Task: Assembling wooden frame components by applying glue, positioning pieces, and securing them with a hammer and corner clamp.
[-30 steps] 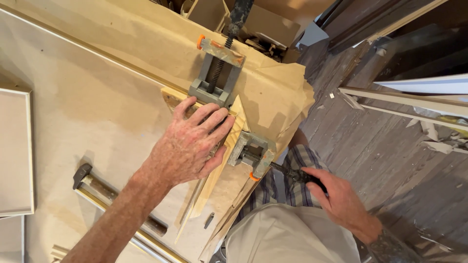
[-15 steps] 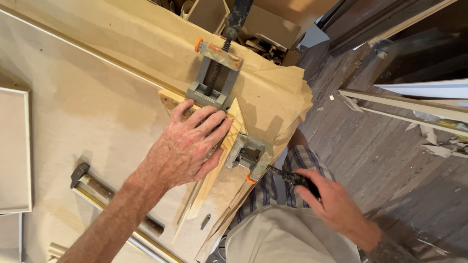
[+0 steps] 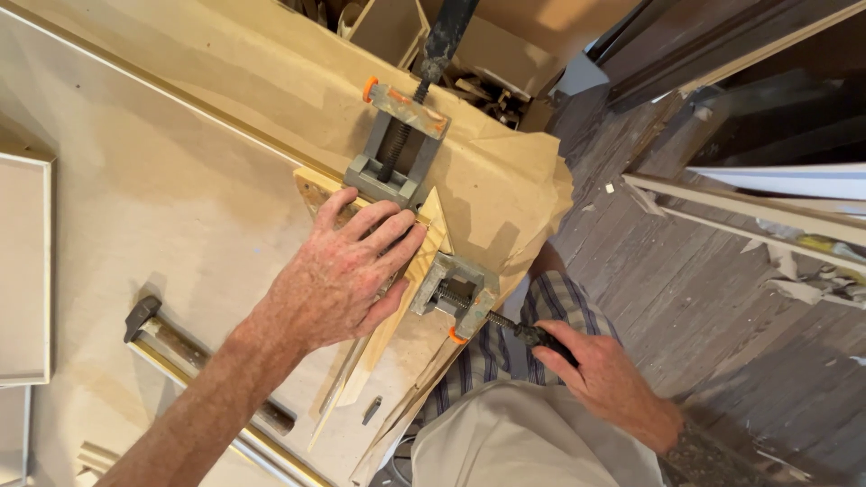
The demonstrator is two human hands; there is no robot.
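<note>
My left hand [image 3: 347, 271] lies flat, fingers spread, pressing down on pale wooden strips [image 3: 410, 271] that meet in a corner on the paper-covered bench. A grey corner clamp holds that joint: one jaw [image 3: 394, 149] points away from me with a dark screw handle, the other jaw [image 3: 456, 293] points toward me at the bench edge. My right hand [image 3: 600, 379] is closed around the dark handle [image 3: 532, 335] of the near jaw's screw, just off the bench edge above my lap.
A hammer [image 3: 194, 356] lies on the bench left of my forearm, beside a long gilt moulding. A white framed panel [image 3: 23, 271] sits at the far left. Brown paper [image 3: 505, 180] drapes over the bench corner. A box of offcuts [image 3: 478, 86] stands beyond; loose mouldings lean at right.
My right hand has shifted slightly on the clamp handle; the view has drifted a little. My left hand stays pressed on the strips.
</note>
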